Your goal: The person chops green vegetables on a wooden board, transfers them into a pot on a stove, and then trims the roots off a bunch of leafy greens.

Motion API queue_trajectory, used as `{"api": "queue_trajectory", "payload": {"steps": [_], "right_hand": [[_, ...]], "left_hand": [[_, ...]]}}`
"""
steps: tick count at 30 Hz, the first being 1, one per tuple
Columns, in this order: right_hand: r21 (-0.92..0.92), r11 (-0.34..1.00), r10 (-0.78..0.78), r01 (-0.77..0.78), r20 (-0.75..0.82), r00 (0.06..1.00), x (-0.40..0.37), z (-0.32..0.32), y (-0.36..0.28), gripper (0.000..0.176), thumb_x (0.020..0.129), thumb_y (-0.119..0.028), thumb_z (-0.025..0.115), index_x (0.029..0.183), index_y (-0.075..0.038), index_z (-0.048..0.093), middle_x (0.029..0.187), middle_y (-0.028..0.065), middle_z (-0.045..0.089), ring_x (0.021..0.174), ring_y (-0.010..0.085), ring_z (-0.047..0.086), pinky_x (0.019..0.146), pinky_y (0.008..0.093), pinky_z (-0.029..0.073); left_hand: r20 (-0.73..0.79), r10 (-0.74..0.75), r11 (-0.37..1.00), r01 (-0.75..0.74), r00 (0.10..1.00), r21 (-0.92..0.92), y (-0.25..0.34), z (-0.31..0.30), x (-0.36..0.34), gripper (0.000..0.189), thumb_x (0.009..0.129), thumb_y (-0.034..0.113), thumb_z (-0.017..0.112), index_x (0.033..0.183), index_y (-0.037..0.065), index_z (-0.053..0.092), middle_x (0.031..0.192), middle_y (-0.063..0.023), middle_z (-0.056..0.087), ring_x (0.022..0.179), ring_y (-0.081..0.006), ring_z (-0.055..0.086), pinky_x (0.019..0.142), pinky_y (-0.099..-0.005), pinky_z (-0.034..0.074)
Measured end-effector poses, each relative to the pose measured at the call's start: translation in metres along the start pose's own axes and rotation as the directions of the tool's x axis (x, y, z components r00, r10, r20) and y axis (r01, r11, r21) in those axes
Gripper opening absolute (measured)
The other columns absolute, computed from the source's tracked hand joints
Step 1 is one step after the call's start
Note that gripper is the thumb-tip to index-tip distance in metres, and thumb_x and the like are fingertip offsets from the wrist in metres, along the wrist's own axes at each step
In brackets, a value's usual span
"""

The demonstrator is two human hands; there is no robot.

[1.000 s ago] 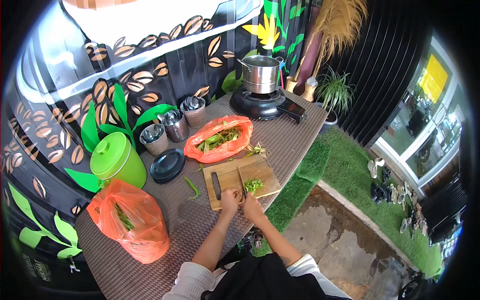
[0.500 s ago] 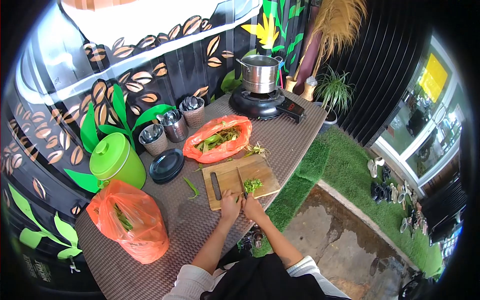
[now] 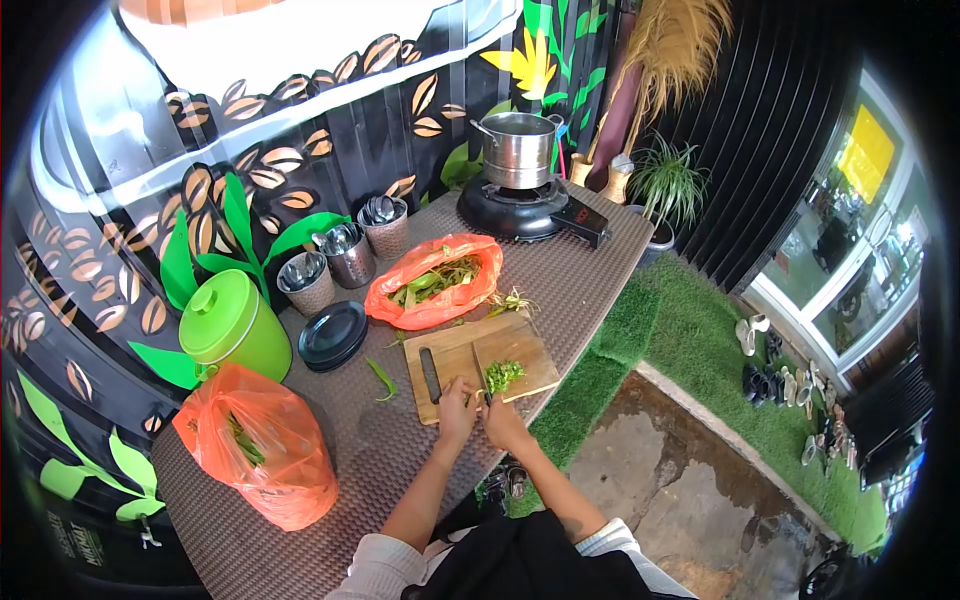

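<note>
On the textured surface, the wooden cutting board looks stiff and moderately heavy, best lifted by its slotted end. The knife lying across it seems rigid, safe only by its handle. Chopped greens right of the blade look light, soft, scoopable. The right hand wraps the knife handle; the left hand curls alongside, its grip unclear.
</note>
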State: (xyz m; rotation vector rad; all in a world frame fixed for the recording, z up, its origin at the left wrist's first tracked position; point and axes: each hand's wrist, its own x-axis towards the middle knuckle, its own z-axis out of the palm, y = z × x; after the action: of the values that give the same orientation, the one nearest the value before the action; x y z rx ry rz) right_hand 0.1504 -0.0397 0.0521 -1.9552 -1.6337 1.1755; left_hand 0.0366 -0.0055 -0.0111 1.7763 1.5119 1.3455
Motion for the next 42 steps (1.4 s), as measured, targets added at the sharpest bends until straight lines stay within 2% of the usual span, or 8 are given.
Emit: {"api": "queue_trajectory", "payload": {"steps": [2,5,11,14,22,29,39,42], "right_hand": [[-0.17,0.977,-0.159,0.131,-0.165,0.973,0.003,0.022,0.019,0.037,0.094,-0.027,0.041,0.107,0.008,0.041,0.088,0.0354,0.059,0.086,0.0494,0.06,0.077,0.0566,0.047],[-0.174,0.983,-0.093,0.061,-0.182,0.979,0.007,0.026,0.015,0.037,0.094,-0.027,0.042,0.108,0.008,0.04,0.088,0.0359,0.059,0.086,0.0493,0.059,0.077,0.0572,0.046],[0.054,0.998,-0.035,0.033,0.026,0.999,0.017,0.0,0.011,0.038,0.094,-0.029,0.042,0.112,0.005,0.039,0.09,0.0364,0.059,0.087,0.049,0.059,0.077,0.058,0.045],[-0.127,0.977,-0.187,0.169,-0.142,0.972,0.009,0.024,0.027,0.039,0.095,-0.03,0.041,0.112,0.005,0.039,0.087,0.034,0.061,0.085,0.048,0.061,0.075,0.0581,0.046],[-0.221,0.974,-0.088,0.045,-0.187,0.978,0.017,0.01,0.02,0.039,0.094,-0.03,0.043,0.113,0.004,0.039,0.088,0.0333,0.061,0.084,0.0505,0.06,0.076,0.0569,0.046],[-0.191,0.976,-0.122,0.108,-0.062,0.991,0.025,-0.004,0.03,0.039,0.094,-0.03,0.042,0.113,0.003,0.041,0.098,0.0328,0.06,0.093,0.0481,0.06,0.081,0.0529,0.048],[-0.251,0.968,-0.043,0.002,-0.161,0.986,0.012,0.013,0.013,0.035,0.094,-0.028,0.044,0.107,0.004,0.043,0.091,0.0334,0.061,0.09,0.0459,0.061,0.08,0.0529,0.048],[-0.179,0.978,-0.134,0.11,-0.128,0.983,0.026,0.001,0.015,0.037,0.094,-0.029,0.043,0.107,0.005,0.042,0.089,0.0328,0.061,0.087,0.0454,0.062,0.078,0.0522,0.049]], "left_hand": [[0.036,-0.015,1.0,0.016,0.999,-0.013,0.007,-0.003,0.0,0.016,0.076,-0.002,0.062,0.091,0.001,0.055,0.079,-0.0134,0.06,0.075,-0.0285,0.059,0.067,-0.0371,0.046],[0.066,0.01,1.0,-0.009,0.998,-0.013,0.008,-0.003,-0.004,0.012,0.078,0.0,0.06,0.088,0.003,0.054,0.081,-0.0129,0.06,0.083,-0.0311,0.058,0.072,-0.0404,0.045],[0.085,0.127,0.982,-0.137,0.988,0.13,0.01,-0.008,-0.011,0.007,0.083,0.006,0.057,0.088,0.003,0.054,0.085,-0.0123,0.06,0.087,-0.0319,0.054,0.075,-0.0407,0.044],[0.056,0.154,0.975,-0.161,0.986,0.15,0.009,-0.008,-0.016,0.008,0.082,0.006,0.058,0.088,0.003,0.055,0.085,-0.0127,0.06,0.088,-0.0315,0.054,0.075,-0.0401,0.045],[-0.093,-0.03,0.997,0.023,0.995,-0.08,0.009,-0.004,-0.01,0.016,0.074,-0.003,0.067,0.087,0.001,0.059,0.085,-0.0118,0.061,0.084,-0.0279,0.057,0.072,-0.037,0.046],[-0.025,-0.015,0.996,0.017,1.0,0.086,0.0,0.0,-0.007,0.009,0.075,0.005,0.068,0.083,0.002,0.066,0.086,-0.0125,0.061,0.088,-0.0308,0.055,0.078,-0.0391,0.044],[0.035,0.125,0.975,-0.13,0.991,0.179,-0.001,0.001,-0.002,0.012,0.077,0.011,0.067,0.088,0.005,0.067,0.088,-0.0091,0.06,0.087,-0.0277,0.053,0.079,-0.0387,0.04],[0.034,0.139,0.972,-0.143,0.99,0.189,0.001,-0.001,-0.005,0.012,0.078,0.012,0.066,0.088,0.005,0.068,0.09,-0.0089,0.061,0.09,-0.0274,0.054,0.083,-0.0386,0.04]]}}
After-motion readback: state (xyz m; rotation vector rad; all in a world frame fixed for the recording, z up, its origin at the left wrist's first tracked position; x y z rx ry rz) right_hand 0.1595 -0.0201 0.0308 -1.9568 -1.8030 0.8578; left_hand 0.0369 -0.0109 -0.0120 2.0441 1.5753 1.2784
